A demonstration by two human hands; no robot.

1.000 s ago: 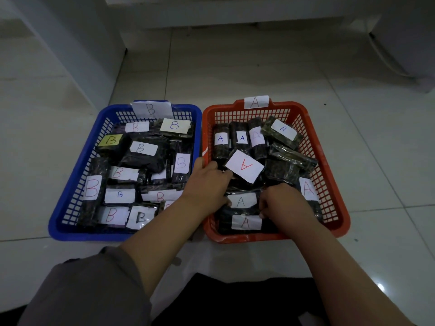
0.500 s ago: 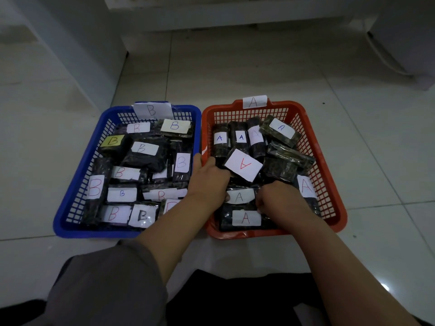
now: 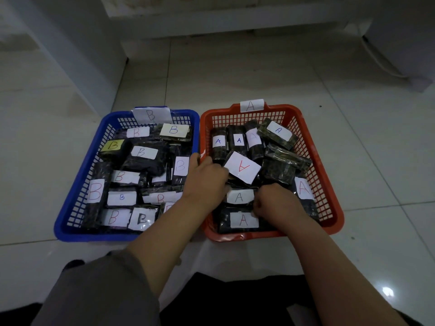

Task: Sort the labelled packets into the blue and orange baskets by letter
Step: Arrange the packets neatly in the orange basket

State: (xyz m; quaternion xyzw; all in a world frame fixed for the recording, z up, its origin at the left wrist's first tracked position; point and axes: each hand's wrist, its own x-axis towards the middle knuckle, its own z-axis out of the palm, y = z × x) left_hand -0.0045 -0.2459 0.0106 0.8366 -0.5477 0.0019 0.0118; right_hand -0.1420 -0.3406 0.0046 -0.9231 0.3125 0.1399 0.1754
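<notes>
Sorting looks nearly done: B packets [image 3: 141, 152] fill blue basket [image 3: 77, 232], A packets [image 3: 243, 220] orange basket [image 3: 329, 175]; left hand [image 3: 204, 182], right hand [image 3: 275, 203] among A packets, grip cannot tell

Hardly any change across the second. Left hand [image 3: 204, 182] a touch deeper among the packets at the near-left of the orange basket [image 3: 329, 222], knuckles now tucked under the edge of the tilted packet with the upside-down red A [image 3: 242, 167]. Right hand [image 3: 275, 203] drawn slightly towards the left one — narrower gap between them, and less of the middle A label [image 3: 239, 196] showing than a second ago. Lowest A packet [image 3: 243, 220] more exposed below the right hand's knuckles. Both baskets sitting a little higher and closer in view — a small shift of the head rather than of the baskets, as far as can be told.
</notes>
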